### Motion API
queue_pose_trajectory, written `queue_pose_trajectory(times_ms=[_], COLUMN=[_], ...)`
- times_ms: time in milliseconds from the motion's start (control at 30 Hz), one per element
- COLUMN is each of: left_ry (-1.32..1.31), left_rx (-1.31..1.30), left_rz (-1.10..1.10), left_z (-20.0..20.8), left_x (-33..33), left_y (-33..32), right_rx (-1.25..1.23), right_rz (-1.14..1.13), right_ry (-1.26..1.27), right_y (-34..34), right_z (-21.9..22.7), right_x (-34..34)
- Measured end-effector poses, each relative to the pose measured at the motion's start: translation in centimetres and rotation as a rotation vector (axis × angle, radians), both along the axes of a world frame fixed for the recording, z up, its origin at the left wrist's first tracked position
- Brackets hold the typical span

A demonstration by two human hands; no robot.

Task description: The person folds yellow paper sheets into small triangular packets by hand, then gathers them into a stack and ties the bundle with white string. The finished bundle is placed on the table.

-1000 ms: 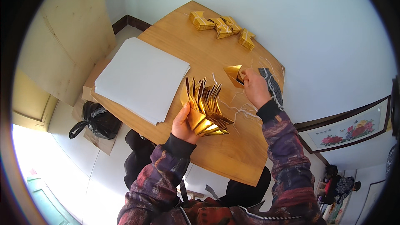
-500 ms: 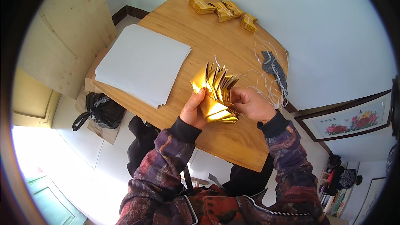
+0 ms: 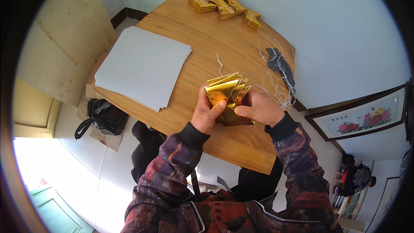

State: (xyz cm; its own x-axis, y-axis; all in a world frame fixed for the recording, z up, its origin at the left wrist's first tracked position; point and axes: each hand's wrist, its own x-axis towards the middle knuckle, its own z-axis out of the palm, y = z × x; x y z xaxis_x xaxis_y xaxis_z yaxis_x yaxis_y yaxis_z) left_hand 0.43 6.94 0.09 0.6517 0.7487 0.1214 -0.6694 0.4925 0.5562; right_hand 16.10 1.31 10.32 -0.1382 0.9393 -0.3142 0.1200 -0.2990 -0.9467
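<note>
Both hands [image 3: 207,113] [image 3: 264,108] hold gold papers [image 3: 221,92]; the framed picture [image 3: 359,115] bears writing [image 3: 338,119].

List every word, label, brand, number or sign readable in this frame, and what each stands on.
Dark-framed wall picture of red and yellow flowers: one short row of characters, too small to read.
Held stack of folded gold foil papers: none visible.
Nothing else is legible.
</note>
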Motion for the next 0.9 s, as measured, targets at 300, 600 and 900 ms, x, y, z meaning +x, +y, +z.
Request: queue_pose_trajectory(times_ms=[300, 600, 900], left_ry=[-0.043, 0.471, 0.594], left_rx=[0.110, 0.786, 1.028], left_rz=[-0.106, -0.096, 0.070], left_z=[0.1, 1.1, 0.1], left_x=[0.2, -2.3, -0.6], left_y=[-0.6, -1.0, -3.0], right_rx=[0.132, 0.104, 0.210], right_rz=[-0.117, 0.276, 0.273], right_ry=[-0.893, -1.357, -1.428], right_y=[-1.2, -4.7, -4.9], right_z=[1.1, 0.5, -0.6], right_x=[-2.8, -2.9, -2.4])
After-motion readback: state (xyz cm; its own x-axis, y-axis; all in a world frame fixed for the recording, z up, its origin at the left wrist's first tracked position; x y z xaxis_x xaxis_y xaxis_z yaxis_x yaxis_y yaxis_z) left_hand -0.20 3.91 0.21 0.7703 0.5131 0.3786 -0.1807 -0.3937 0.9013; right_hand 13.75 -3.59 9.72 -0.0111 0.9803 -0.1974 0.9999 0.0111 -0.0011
